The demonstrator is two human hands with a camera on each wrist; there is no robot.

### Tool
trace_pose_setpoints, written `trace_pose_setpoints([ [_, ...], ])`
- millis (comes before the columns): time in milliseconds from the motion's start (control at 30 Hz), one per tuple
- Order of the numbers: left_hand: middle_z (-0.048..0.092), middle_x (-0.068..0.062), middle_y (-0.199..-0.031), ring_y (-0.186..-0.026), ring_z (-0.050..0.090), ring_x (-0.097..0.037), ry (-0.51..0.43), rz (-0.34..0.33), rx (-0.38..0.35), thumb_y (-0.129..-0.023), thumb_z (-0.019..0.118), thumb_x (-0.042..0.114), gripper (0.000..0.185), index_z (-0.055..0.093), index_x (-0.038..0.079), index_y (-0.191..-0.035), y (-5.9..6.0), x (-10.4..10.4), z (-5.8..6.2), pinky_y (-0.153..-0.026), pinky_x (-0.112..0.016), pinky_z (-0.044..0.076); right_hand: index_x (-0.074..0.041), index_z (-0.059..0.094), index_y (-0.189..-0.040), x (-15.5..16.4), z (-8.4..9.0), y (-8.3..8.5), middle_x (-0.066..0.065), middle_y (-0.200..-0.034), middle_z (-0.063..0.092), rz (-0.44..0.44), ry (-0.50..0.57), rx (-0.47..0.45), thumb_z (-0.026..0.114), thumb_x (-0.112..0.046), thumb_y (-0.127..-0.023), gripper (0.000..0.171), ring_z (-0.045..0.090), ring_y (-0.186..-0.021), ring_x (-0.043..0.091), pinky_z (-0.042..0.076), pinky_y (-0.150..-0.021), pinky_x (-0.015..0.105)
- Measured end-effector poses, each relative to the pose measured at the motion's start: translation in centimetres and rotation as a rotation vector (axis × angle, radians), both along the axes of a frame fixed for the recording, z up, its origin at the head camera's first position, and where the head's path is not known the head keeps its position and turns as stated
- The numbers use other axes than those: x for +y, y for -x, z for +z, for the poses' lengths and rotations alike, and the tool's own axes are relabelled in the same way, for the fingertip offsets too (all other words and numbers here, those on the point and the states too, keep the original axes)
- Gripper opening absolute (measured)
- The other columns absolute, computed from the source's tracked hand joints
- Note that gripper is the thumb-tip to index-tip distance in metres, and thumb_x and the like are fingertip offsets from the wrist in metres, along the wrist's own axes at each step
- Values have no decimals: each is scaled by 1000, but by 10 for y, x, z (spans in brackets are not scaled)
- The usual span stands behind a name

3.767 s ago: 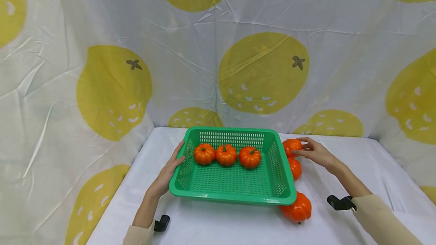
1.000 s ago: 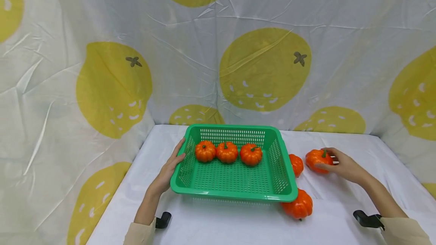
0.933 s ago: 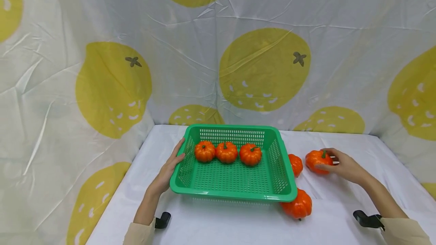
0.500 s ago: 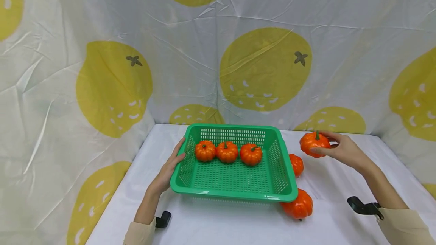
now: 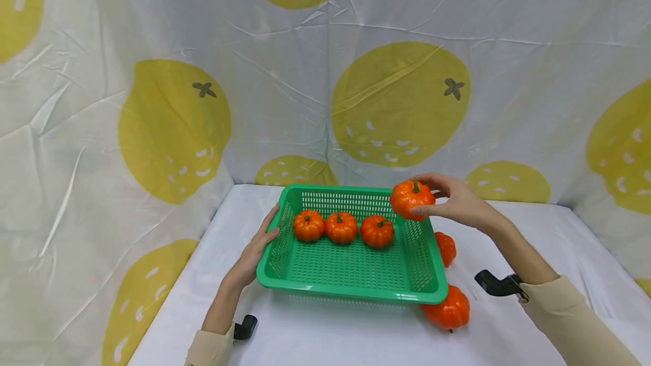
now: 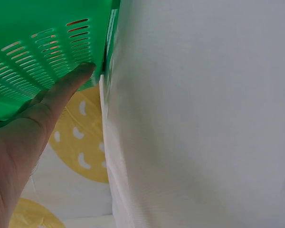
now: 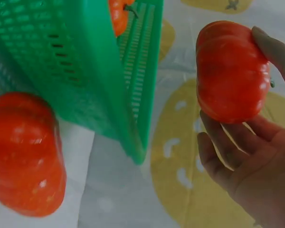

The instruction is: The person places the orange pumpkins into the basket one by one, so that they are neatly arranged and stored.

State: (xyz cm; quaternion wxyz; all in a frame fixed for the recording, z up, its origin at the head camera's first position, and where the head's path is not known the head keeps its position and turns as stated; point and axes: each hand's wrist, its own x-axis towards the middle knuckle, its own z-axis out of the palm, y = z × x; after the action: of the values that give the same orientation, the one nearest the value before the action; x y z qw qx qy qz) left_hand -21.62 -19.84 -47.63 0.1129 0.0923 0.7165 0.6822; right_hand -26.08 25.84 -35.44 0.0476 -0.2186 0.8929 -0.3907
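Observation:
My right hand (image 5: 460, 202) holds a small orange pumpkin (image 5: 411, 201) between thumb and fingers, green stem up, above the right back corner of a green slotted basket (image 5: 351, 294). In the right wrist view, this pumpkin (image 7: 232, 71) is off the table beside the basket rim. Three pumpkins sit in a row inside the basket: a left one (image 5: 308, 225), a middle one (image 5: 341, 227) and a right one (image 5: 377, 232). My left hand (image 5: 251, 256) rests along the basket's left side, a straight digit against the slotted wall (image 6: 61, 47) in the left wrist view.
Two more pumpkins lie on the white-covered table right of the basket, one behind (image 5: 446, 248) and one in front (image 5: 448, 309), both partly hidden by it. A curtain (image 5: 285, 112) with yellow lemon prints rises behind and at the sides.
My right hand has brought a pumpkin from beside the basket out to the right, then lifted it and carried it left over the basket's corner. The left hand stays on the basket.

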Motion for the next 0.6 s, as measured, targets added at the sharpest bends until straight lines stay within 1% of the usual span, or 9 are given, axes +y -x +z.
trace_pose_setpoints([
  [167, -5, 2, -176, -161, -1, -29, -9, -7, 5, -112, 36, 37, 61, 7, 41, -166, 0, -1, 1, -126, -57, 8, -22, 58, -144, -44, 3, 12, 3, -137, 64, 136, 12, -2, 86, -33, -85, 66, 60, -124, 30, 51, -99, 48],
  [267, -5, 2, -176, -161, -1, -29, -12, -5, 7, -113, 35, 36, 61, 7, 40, -166, 0, -2, 1, -126, -57, 7, -23, 59, -142, -72, 2, 16, 1, -136, 65, 213, 10, -4, 88, -35, -81, 68, 61, -123, 26, 51, -101, 46],
  [367, -5, 1, -176, -161, -1, -31, -13, -7, 3, -113, 34, 36, 60, 7, 40, -166, 0, 0, 0, -126, -58, 7, -23, 62, -140, -95, -2, 20, 0, -134, 67, 288, 14, -15, 90, -35, -80, 67, 61, -121, 22, 50, -102, 45],
  [467, -5, 1, -176, -161, -1, -32, -14, -10, -3, -113, 35, 36, 60, 7, 41, -166, 0, 1, 0, -126, -59, 8, -24, 63, -139, -114, -9, 24, -2, -133, 67, 335, 15, -40, 90, -34, -80, 66, 61, -117, 20, 49, -101, 45],
  [600, -4, 2, -176, -161, 0, -30, -14, -7, 2, -112, 35, 36, 60, 7, 41, -166, 1, -1, 0, -126, -58, 8, -27, 64, -140, -132, -18, 30, -4, -139, 65, 385, 22, -86, 90, -34, -80, 66, 61, -117, 21, 49, -100, 44],
])
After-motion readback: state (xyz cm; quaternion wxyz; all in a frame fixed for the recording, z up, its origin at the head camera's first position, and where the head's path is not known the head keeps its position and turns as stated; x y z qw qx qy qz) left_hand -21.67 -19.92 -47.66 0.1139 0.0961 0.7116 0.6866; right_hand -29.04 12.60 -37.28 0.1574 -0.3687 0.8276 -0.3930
